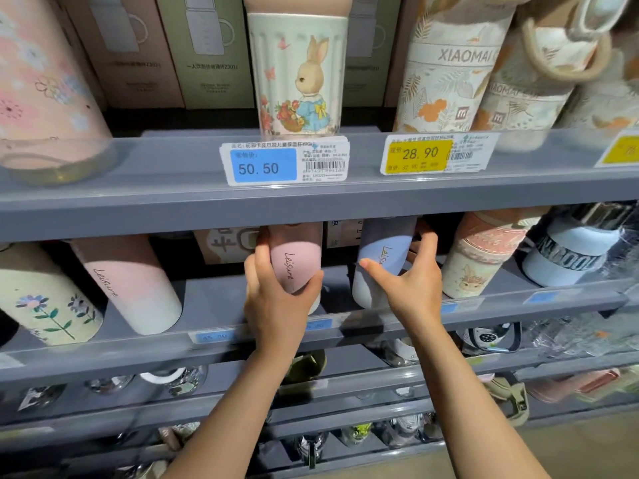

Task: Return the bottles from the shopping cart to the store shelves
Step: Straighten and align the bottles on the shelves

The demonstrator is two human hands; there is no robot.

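Two bare forearms reach up from the bottom of the frame to the middle shelf (242, 295). The left hand (276, 299) wraps a pink "Leisure" bottle (297, 261) at frame centre, fingers curled round its left side and thumb across its lower front; the bottle stands on that shelf, its top hidden behind the shelf rail above. The right hand (411, 281) is spread, thumb touching the front of a blue "Leisure" bottle (380, 264) just to the right, fingers reaching round its far side without closing.

On the same shelf, three "Leisure" bottles show: the two at the hands and a second pink one (135, 285) at centre left. A floral cream bottle (41, 299) stands at far left, a rabbit-print one (480, 261) and a pale blue one (570, 254) at right.

On the upper shelf stand a rabbit cup (297, 74) and two readable price tags: blue 50.50 (263, 166) and yellow 28.90 (416, 156).
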